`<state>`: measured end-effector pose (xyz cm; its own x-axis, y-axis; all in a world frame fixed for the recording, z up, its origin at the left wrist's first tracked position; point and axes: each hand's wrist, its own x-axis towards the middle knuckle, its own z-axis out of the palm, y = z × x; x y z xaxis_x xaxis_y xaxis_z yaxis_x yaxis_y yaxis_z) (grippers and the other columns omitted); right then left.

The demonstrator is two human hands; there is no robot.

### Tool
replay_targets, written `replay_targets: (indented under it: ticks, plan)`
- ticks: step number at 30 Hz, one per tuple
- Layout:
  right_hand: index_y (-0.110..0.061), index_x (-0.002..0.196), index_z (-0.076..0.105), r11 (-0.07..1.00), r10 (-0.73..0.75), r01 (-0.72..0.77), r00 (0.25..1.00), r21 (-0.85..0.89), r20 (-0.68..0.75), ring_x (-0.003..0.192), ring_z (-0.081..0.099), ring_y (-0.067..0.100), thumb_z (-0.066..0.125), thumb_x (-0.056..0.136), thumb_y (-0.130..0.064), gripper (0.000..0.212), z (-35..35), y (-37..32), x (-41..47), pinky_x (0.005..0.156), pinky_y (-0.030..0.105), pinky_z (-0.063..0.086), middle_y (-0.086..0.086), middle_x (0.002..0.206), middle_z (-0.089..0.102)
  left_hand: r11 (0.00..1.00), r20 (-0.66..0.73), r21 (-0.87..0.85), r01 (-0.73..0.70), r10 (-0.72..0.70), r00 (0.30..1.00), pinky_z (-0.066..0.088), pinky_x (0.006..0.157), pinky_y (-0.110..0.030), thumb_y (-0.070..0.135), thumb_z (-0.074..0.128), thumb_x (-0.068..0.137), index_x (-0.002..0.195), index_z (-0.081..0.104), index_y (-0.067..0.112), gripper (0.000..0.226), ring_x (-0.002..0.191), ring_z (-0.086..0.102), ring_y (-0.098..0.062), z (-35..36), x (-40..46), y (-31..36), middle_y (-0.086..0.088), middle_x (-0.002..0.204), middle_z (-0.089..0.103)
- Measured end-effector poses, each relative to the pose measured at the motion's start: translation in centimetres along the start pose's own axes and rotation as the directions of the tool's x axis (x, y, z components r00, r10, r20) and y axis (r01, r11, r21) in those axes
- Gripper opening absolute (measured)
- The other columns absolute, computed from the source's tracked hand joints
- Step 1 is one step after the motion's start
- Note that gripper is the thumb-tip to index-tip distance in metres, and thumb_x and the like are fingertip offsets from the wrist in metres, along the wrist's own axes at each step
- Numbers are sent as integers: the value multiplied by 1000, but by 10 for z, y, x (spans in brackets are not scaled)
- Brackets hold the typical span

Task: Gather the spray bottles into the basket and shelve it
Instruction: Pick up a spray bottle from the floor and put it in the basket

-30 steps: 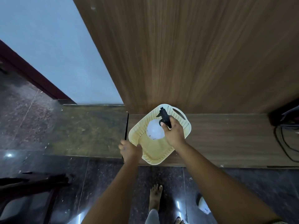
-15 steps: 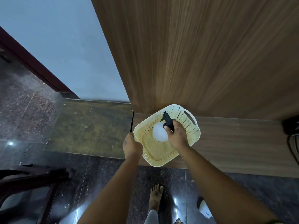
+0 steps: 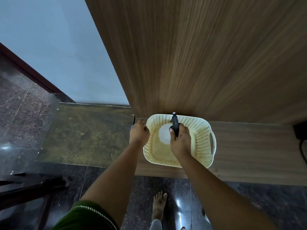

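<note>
A cream perforated basket rests on a low wooden ledge against a wood-grain panel. My right hand grips the black trigger head of a white spray bottle, which stands upright inside the basket with its nozzle pointing toward the panel. My left hand holds the basket's left rim, fingers curled over it. The bottle's body is partly hidden by my right hand.
The wooden ledge runs to the right, where a dark object and black cables sit. A tall wood panel rises behind. Dark wooden furniture stands at lower left on the polished stone floor. My bare foot is below.
The basket has turned from a diamond angle to lie square against the panel. My right hand has kept hold of the bottle and my left hand slid up the left rim.
</note>
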<state>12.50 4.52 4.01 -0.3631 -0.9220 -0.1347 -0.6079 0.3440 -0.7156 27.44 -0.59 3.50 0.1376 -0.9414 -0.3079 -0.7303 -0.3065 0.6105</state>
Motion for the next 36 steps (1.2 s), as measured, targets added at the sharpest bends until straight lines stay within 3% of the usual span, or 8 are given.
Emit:
replay_targets:
  ticks: [8,18,21,24,31,36]
  plan:
    - [-5,121,51,999,-15,15,999,29,-28,85,47,17,50,96,-24,31,15,-2,9,69,21,33,16,114,53,1000,-56,7,-6,7,998,39,81,-30,9,44,87,106,68,13,32,102,57,-36,8,10,-8,-11,94,72]
    - [-4,117,50,999,-42,42,999,31,-13,81,46,18,48,96,-20,27,37,-4,13,68,26,41,17,112,49,999,-64,-19,34,-36,997,49,77,-34,10,46,86,98,67,5,25,89,63,-33,6,0,-8,-14,88,71]
    - [-3,118,50,997,-72,72,997,14,-2,82,48,20,49,95,-18,27,41,-4,13,70,25,41,18,114,48,999,-52,-38,15,-17,998,54,77,-41,13,45,88,98,67,10,25,82,65,-32,9,0,-14,-10,82,71]
    - [-3,119,50,997,-80,80,997,11,11,85,52,24,49,95,-17,28,44,-4,14,71,24,41,18,115,47,999,-50,-36,-13,11,999,52,83,-43,16,44,90,104,68,14,27,87,65,-29,10,-1,-17,-8,88,72]
    - [-4,118,48,994,-103,104,994,-32,19,78,45,14,49,95,-16,25,47,-8,25,70,23,41,16,114,47,997,-30,-27,-78,77,997,52,85,-43,16,44,92,112,66,18,30,89,64,-26,6,3,-17,-6,93,72]
    - [-4,114,48,990,-119,121,992,-67,30,75,46,15,50,94,-17,24,46,-7,30,70,28,47,16,112,48,996,10,-22,-86,86,996,51,90,-45,19,45,93,117,63,21,30,100,63,-26,4,6,-21,-4,105,72]
